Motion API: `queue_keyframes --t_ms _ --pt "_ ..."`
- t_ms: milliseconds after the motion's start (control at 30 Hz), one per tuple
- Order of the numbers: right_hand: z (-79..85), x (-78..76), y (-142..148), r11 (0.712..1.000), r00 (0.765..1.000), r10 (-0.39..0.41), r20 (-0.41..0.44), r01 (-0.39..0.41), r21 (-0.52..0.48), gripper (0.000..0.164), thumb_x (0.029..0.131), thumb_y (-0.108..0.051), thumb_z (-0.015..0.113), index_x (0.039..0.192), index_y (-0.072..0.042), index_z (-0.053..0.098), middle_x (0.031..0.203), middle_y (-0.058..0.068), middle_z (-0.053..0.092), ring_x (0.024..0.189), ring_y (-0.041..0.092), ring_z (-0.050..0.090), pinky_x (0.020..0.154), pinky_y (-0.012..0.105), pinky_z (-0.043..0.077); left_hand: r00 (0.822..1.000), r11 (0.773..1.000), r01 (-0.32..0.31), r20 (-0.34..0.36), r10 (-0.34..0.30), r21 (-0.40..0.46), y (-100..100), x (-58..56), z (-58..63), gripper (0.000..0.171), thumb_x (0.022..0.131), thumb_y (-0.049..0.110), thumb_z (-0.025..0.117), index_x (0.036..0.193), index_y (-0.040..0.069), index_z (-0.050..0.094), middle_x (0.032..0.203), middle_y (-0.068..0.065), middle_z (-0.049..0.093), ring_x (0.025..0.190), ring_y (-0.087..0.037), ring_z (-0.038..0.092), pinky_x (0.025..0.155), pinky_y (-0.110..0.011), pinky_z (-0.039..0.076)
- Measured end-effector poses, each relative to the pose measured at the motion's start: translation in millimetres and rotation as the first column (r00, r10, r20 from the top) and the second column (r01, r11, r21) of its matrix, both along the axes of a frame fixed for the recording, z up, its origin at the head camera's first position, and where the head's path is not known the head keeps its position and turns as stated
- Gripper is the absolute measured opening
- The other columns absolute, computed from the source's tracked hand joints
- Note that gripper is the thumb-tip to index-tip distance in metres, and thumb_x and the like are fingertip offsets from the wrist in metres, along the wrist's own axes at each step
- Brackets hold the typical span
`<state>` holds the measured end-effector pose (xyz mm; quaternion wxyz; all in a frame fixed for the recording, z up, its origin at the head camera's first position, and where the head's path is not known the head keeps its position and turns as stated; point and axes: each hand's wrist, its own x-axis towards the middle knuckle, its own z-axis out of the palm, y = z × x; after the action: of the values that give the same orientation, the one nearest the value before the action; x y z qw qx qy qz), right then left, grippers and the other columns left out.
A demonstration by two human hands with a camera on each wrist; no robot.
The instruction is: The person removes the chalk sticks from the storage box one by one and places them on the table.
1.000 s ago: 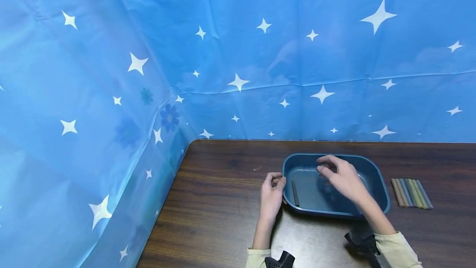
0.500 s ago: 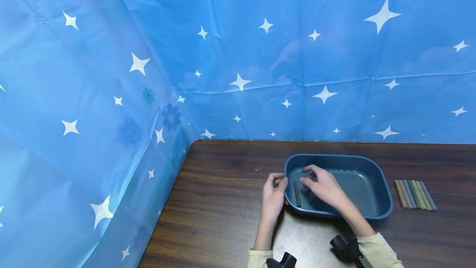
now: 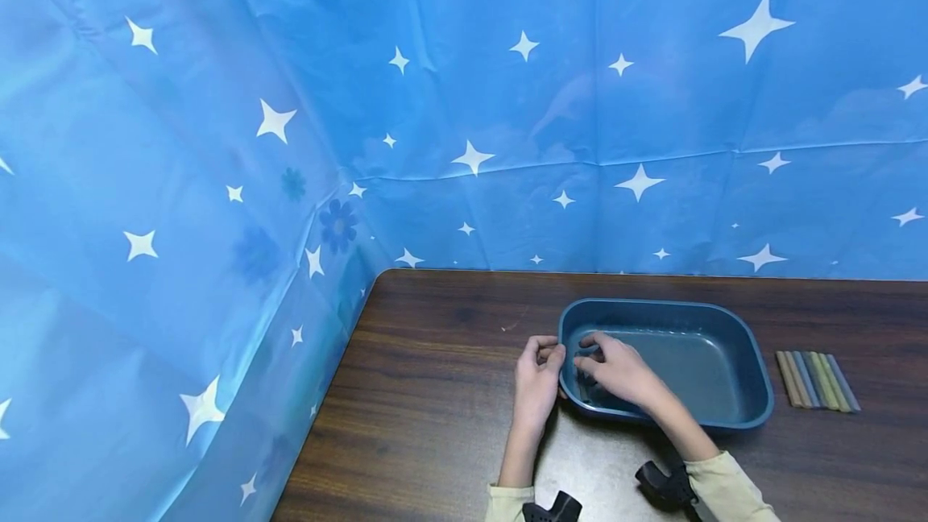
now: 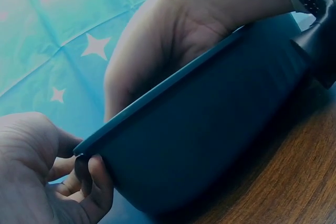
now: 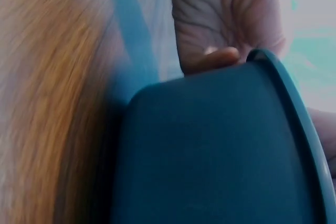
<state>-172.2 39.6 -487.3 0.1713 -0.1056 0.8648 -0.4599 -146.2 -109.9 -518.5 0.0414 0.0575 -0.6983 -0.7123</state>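
Note:
A deep blue tub (image 3: 689,369) stands on the table. My left hand (image 3: 536,381) holds its left rim, thumb and fingers curled at the edge; the left wrist view shows these fingertips at the tub's corner (image 4: 79,153), with something small and dark between them. Inside the tub, my right hand (image 3: 619,373) reaches down at the left end, its thumb and index finger apart. A thin dark stick (image 3: 583,388) lies there, mostly hidden under this hand. From the right wrist, the tub's outer wall (image 5: 210,145) hides the right fingertips.
Several thin pastel sticks (image 3: 818,381) lie side by side right of the tub. The brown wooden table (image 3: 428,393) meets a blue star-patterned cloth (image 3: 507,103) at the back and left.
My right hand has moved left and down inside the tub, from its middle to the dark stick at the left end. My left hand stays at the rim.

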Motion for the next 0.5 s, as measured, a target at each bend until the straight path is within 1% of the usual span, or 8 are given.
queue_keyframes --t_ms 133,233,400,467,500 --pt "-0.8 -0.4 -5.5 0.998 0.998 0.047 0.036 -0.046 -0.037 0.048 0.101 -0.011 0.063 0.137 0.017 0.048 0.099 0.015 0.069 0.082 0.024 0.068 0.07 0.039 0.056 1.0 1.0 -0.001 -0.002 0.001 -0.01 0.4 -0.1 -0.5 0.024 0.1 0.01 0.062 0.116 -0.007 0.063 0.093 -0.007 0.064 0.067 -0.012 0.057 0.047 -0.021 0.045" --pt "-0.6 -1.4 -8.4 0.998 0.997 0.06 0.042 -0.059 -0.029 0.053 0.098 -0.006 0.065 0.14 0.018 0.043 0.094 0.013 0.064 0.08 0.022 0.063 0.068 0.038 0.052 1.0 1.0 -0.008 -0.008 0.008 -0.021 0.7 -0.2 -0.6 0.023 0.099 0.009 0.062 0.116 -0.006 0.064 0.092 -0.006 0.064 0.069 -0.012 0.058 0.049 -0.021 0.045" --pt "0.8 -2.8 -11.0 0.999 0.998 0.051 0.048 -0.051 -0.011 0.057 0.093 -0.002 0.068 0.14 0.019 0.043 0.104 0.019 0.064 0.089 0.027 0.061 0.075 0.043 0.053 1.0 1.0 -0.02 0.004 0.02 -0.024 0.5 -0.5 0.2 0.021 0.099 0.009 0.062 0.115 -0.005 0.064 0.092 -0.006 0.065 0.07 -0.016 0.06 0.049 -0.022 0.045" --pt "1.5 -3.0 -11.4 0.999 0.997 0.051 0.051 -0.051 -0.006 0.057 0.092 -0.001 0.069 0.139 0.019 0.045 0.108 0.019 0.064 0.093 0.028 0.061 0.078 0.044 0.053 1.0 0.999 -0.019 0.011 0.02 -0.025 0.2 -0.3 0.3 0.021 0.099 0.009 0.062 0.115 -0.005 0.064 0.093 -0.007 0.065 0.073 -0.018 0.062 0.051 -0.022 0.045" --pt "1.7 -2.9 -11.6 0.998 0.997 0.058 0.055 -0.058 -0.008 0.057 0.092 -0.001 0.069 0.139 0.019 0.045 0.107 0.019 0.064 0.093 0.028 0.061 0.077 0.044 0.053 1.0 1.0 -0.018 0.013 0.018 -0.025 0.1 -0.1 0.2 0.022 0.1 0.01 0.062 0.115 -0.005 0.064 0.093 -0.008 0.065 0.073 -0.019 0.062 0.051 -0.022 0.045"
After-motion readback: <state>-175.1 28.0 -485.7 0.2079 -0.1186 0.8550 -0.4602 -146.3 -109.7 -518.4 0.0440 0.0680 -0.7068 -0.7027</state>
